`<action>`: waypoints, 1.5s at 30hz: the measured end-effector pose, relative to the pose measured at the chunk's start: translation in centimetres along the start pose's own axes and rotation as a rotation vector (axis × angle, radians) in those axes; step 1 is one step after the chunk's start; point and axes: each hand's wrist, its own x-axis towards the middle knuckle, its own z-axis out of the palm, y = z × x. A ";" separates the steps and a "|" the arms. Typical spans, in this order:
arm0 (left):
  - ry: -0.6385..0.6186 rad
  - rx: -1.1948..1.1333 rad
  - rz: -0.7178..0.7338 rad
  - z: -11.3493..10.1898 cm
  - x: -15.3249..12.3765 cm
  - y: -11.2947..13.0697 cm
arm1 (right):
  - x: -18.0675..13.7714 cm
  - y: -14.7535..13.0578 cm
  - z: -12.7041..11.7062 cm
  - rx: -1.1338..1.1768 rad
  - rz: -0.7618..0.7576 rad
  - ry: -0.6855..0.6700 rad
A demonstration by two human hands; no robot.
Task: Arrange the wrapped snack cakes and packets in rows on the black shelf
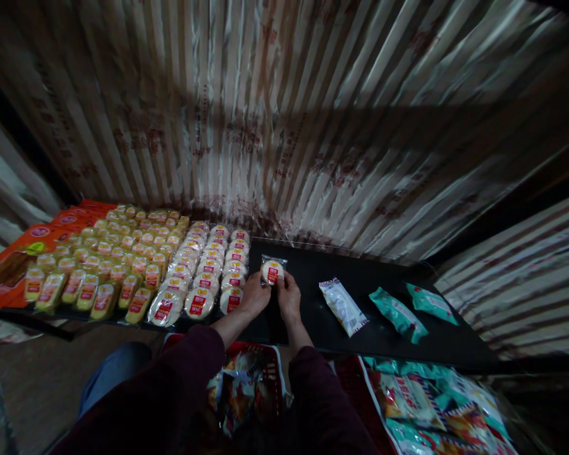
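Between my two hands is a round white packaged cake (272, 272) in a clear wrapper with a red and yellow label. My left hand (255, 296) grips its left edge, and my right hand (289, 297) pinches its right edge. It is held over the black shelf (308, 268). Just left of my left hand stand three rows of the same round packaged cakes (200, 303), overlapping one another. Out to the right of my right hand lies a white and blue packet (343, 306), flat on the shelf.
Small yellow packaged cakes (105, 300) fill the left part, beside orange bags (42, 243). Two teal packets (398, 314) lie at the right. Below the shelf's front edge are a red basket (281, 373) of packets and another red basket (374, 404). A striped sheet (284, 126) hangs behind.
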 end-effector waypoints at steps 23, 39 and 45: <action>0.046 -0.010 -0.077 1.2 7.9 2.0 | 8.5 0.0 4.2 -0.145 0.009 0.003; 0.066 0.045 -0.010 1.8 10.2 2.3 | 11.5 -0.4 6.1 -0.195 -0.040 -0.059; 0.084 0.075 0.029 2.0 11.1 1.4 | 12.2 -0.8 6.7 -0.298 -0.095 -0.086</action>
